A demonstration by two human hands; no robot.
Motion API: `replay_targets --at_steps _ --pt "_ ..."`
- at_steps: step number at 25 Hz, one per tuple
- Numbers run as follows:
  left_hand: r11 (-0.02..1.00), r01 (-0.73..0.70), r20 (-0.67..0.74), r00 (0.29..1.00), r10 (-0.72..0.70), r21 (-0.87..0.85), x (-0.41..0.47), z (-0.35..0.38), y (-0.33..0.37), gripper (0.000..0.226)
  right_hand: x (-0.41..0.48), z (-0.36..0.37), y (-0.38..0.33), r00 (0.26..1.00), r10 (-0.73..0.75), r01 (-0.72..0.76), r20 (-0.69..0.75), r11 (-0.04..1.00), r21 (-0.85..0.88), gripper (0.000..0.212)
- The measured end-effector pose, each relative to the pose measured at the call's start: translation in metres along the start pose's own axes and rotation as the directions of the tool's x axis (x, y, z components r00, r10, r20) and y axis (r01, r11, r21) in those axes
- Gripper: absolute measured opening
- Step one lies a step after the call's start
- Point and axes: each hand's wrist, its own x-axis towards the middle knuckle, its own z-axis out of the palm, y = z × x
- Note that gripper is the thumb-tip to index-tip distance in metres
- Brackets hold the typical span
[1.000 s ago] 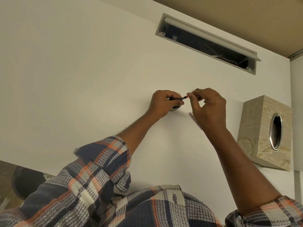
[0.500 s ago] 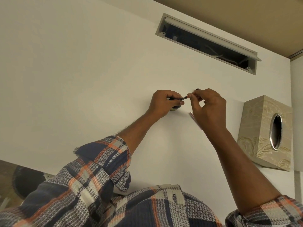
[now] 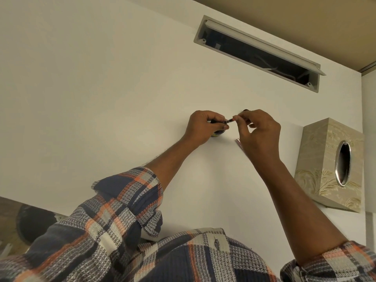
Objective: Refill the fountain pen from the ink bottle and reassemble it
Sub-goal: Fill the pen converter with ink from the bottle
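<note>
My left hand [image 3: 203,127] grips the dark front section of the fountain pen [image 3: 218,121], held level over the white table [image 3: 122,98]. My right hand [image 3: 258,131] pinches the thin end of the pen's inner tube [image 3: 231,120], which sticks out toward it. Both hands meet at that short stretch of pen. The ink bottle [image 3: 217,133] peeks out under my left hand, mostly hidden. A pink, thin pen part [image 3: 240,143] lies on the table under my right wrist, partly covered. A small dark object [image 3: 246,110] shows just behind my right hand's fingers.
A beige patterned tissue box [image 3: 329,165] with an oval metal opening stands at the right. A long grey cable slot [image 3: 256,51] with its lid open is set into the table's far side. My plaid sleeves fill the lower view.
Almost nothing differs. My right fingers have shifted slightly at the end of the pen's inner tube; both hands stay in the same place.
</note>
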Motion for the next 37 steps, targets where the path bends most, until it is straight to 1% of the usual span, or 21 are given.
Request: replay_targets --at_steps 3,6,8,10,12,15,20,23,27,31,34,37 --pt "1.000 0.002 0.000 1.000 -0.002 0.003 0.0003 0.0001 -0.0007 0.016 -0.0001 0.0013 0.0004 1.000 0.003 -0.003 -0.013 1.000 -0.007 0.010" --pt "1.000 0.005 0.000 1.000 -0.005 -0.011 0.0011 0.0003 -0.0026 0.016 -0.0008 0.0010 0.0013 1.000 0.011 -0.011 -0.007 1.000 0.021 0.014" --pt "1.000 0.004 0.000 1.000 -0.004 -0.010 0.0014 -0.0001 -0.0034 0.015 -0.0016 0.0006 0.0020 1.000 -0.030 0.030 0.000 0.999 0.033 0.015" --pt "1.000 -0.001 -0.001 1.000 0.001 -0.012 0.0020 -0.0002 -0.0043 0.015 -0.0020 0.0005 0.0021 0.998 -0.070 0.070 -0.001 0.997 0.024 0.011" --pt "1.000 -0.005 0.000 1.000 0.005 -0.011 0.0018 0.0000 -0.0046 0.014 -0.0017 0.0006 0.0017 0.997 -0.078 0.078 0.002 0.997 0.000 0.008" --pt "1.000 -0.009 -0.004 1.000 0.009 -0.001 0.0017 -0.0001 -0.0040 0.015 -0.0006 0.0016 0.0013 0.999 -0.045 0.045 0.010 0.999 -0.021 0.010" --pt "1.000 -0.005 -0.008 1.000 0.005 -0.002 0.0014 0.0003 -0.0040 0.016 -0.0012 0.0023 0.0003 1.000 -0.013 0.013 0.006 1.000 0.006 0.010" --pt "1.000 -0.005 -0.005 1.000 0.005 0.003 0.0015 0.0001 -0.0038 0.015 -0.0030 0.0029 0.0017 0.998 0.052 -0.054 0.041 0.998 0.045 0.015" --pt "1.000 0.001 -0.004 1.000 -0.001 -0.005 -0.0007 0.0002 -0.0015 0.016 -0.0037 0.0031 -0.0022 0.993 0.112 -0.116 0.047 0.990 0.079 0.012" --pt "1.000 -0.004 0.007 1.000 0.004 0.015 -0.0008 -0.0018 -0.0007 0.017 -0.0036 0.0036 -0.0063 0.993 0.121 -0.122 0.012 0.990 0.074 0.008" --pt "1.000 0.001 0.023 1.000 -0.002 0.028 -0.0007 -0.0030 0.0025 0.024 -0.0025 0.0031 -0.0055 0.991 0.135 -0.134 -0.009 0.988 0.071 0.008" --pt "0.999 0.021 0.032 0.999 -0.022 0.029 -0.0014 -0.0032 0.0028 0.037 -0.0018 0.0017 -0.0055 0.988 0.150 -0.147 -0.028 0.986 0.082 0.009"
